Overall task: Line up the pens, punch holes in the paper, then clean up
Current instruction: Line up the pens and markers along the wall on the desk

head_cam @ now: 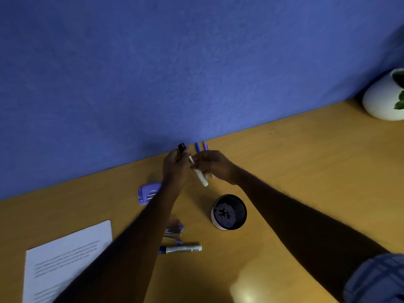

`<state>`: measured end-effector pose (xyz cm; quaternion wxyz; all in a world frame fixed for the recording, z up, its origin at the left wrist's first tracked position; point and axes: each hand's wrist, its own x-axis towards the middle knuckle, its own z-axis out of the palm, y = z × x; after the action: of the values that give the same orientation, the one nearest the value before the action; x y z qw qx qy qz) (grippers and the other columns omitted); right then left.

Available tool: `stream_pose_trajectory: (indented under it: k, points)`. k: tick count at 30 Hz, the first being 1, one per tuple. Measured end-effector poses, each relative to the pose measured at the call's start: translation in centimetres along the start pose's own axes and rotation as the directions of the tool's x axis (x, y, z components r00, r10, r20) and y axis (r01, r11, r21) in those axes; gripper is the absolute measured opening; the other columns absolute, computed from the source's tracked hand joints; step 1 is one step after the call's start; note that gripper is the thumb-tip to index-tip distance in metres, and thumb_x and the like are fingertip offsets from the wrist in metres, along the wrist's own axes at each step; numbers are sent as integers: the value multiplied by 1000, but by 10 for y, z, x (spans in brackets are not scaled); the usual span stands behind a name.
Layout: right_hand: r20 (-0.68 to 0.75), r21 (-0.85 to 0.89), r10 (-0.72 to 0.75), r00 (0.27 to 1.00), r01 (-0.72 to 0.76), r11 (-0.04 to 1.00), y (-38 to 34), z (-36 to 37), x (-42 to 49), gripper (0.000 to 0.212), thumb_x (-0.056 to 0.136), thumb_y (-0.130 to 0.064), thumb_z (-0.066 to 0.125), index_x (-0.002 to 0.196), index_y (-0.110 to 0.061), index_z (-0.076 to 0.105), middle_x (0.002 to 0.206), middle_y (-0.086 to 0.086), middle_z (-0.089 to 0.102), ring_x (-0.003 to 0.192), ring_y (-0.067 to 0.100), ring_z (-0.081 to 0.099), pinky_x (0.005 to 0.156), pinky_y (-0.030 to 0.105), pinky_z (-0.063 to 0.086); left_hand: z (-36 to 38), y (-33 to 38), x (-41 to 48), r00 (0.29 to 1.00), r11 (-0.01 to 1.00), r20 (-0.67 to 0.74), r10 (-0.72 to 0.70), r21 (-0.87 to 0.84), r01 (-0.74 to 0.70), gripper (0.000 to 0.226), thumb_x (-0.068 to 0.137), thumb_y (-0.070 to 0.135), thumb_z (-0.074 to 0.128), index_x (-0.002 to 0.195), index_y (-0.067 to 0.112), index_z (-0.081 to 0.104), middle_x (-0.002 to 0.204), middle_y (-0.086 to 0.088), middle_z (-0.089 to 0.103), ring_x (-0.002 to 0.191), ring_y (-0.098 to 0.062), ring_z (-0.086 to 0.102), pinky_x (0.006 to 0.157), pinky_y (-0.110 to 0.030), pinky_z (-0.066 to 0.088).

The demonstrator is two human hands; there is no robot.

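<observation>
Both hands meet near the desk's back edge. My left hand (pixel 176 166) grips a white marker with a black cap (pixel 181 148) at its upper end. My right hand (pixel 213 164) pinches the same white marker (pixel 200 174) at its middle, and the barrel tilts down to the right. A blue pen (pixel 197 147) and a purple pen (pixel 205 146) lie side by side by the wall behind my right hand. Another white marker with a blue cap (pixel 181 248) and several pens (pixel 173 231) lie nearer me. The purple hole punch (pixel 147 193) sits under my left forearm. Printed paper (pixel 63 256) lies at the front left.
A round black pen cup (pixel 228 212) stands on the yellow desk (pixel 306 171) to the right of my left forearm. A white plant pot (pixel 382 97) sits at the far right by the blue wall (pixel 153 73).
</observation>
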<state>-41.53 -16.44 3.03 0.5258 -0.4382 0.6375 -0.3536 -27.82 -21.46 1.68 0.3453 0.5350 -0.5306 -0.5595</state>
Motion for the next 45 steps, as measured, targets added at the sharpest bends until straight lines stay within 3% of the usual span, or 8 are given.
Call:
stream_pose_trajectory:
  k: [6, 10, 14, 22, 30, 38, 41, 45]
  points:
    - [-200, -52, -32, 979, 22, 998, 25, -2, 5, 13, 81, -12, 77, 91, -12, 69, 82, 5, 67, 69, 18, 62, 61, 32, 50, 7, 0, 2, 999, 989, 33, 10, 150, -15, 19, 93, 27, 59, 86, 12, 67, 85, -3, 66, 77, -14, 60, 63, -24, 46]
    - [-423, -260, 53, 905, -177, 949, 48, -18, 24, 11, 80, -22, 75, 85, -15, 69, 87, 3, 69, 79, 20, 64, 71, 37, 53, -2, -15, -6, 997, 980, 68, -29, 197, 15, 26, 92, 22, 62, 108, 2, 68, 107, -13, 69, 100, -25, 63, 87, -38, 52]
    - [-513, -339, 126, 849, -335, 879, 60, -29, 44, 19, 80, -22, 72, 83, -4, 73, 86, 11, 72, 82, 26, 68, 72, 42, 58, -16, -35, -21, 992, 966, 123, -23, 258, -10, 10, 90, 17, 63, 97, 11, 69, 90, -8, 67, 85, -16, 61, 66, -17, 46]
    - [-533, -319, 229, 814, -444, 837, 65, -25, 61, 22, 83, -24, 70, 97, -7, 69, 95, 9, 70, 86, 22, 68, 75, 41, 61, -35, -62, -43, 983, 938, 180, -34, 344, -31, 16, 94, 22, 61, 108, 18, 66, 98, 5, 68, 88, -4, 62, 66, -9, 46]
    - [-539, -338, 212, 815, -440, 832, 62, -25, 57, 21, 86, -26, 68, 90, -6, 70, 89, 9, 71, 81, 21, 68, 71, 39, 61, -40, -58, -50, 987, 941, 159, -20, 335, -35, 22, 94, 18, 60, 113, 9, 66, 108, -2, 68, 100, -13, 63, 85, -28, 52]
    - [-529, -340, 224, 819, -447, 827, 59, -28, 46, 27, 87, -33, 68, 85, -7, 67, 83, 8, 67, 69, 17, 62, 50, 27, 46, -60, -66, -63, 984, 943, 178, -1, 328, -58, 20, 94, 16, 59, 113, 13, 65, 107, 0, 67, 92, -3, 62, 76, -17, 50]
    - [-525, -408, 170, 834, -422, 810, 52, -30, 38, 34, 87, -39, 66, 84, -5, 68, 84, 9, 66, 79, 24, 66, 59, 32, 50, -75, -70, -69, 987, 940, 162, 1, 338, -56, 18, 93, 17, 60, 110, 16, 66, 103, 3, 67, 84, 3, 63, 66, -6, 47]
    - [-529, -494, -29, 848, -280, 823, 23, -22, 25, 28, 85, -36, 66, 94, -9, 70, 98, 8, 69, 89, 24, 63, 69, 34, 51, -98, -76, -81, 980, 886, 185, 71, 440, -147, 15, 93, 15, 60, 107, 17, 65, 96, 8, 65, 87, 2, 60, 71, -8, 44]
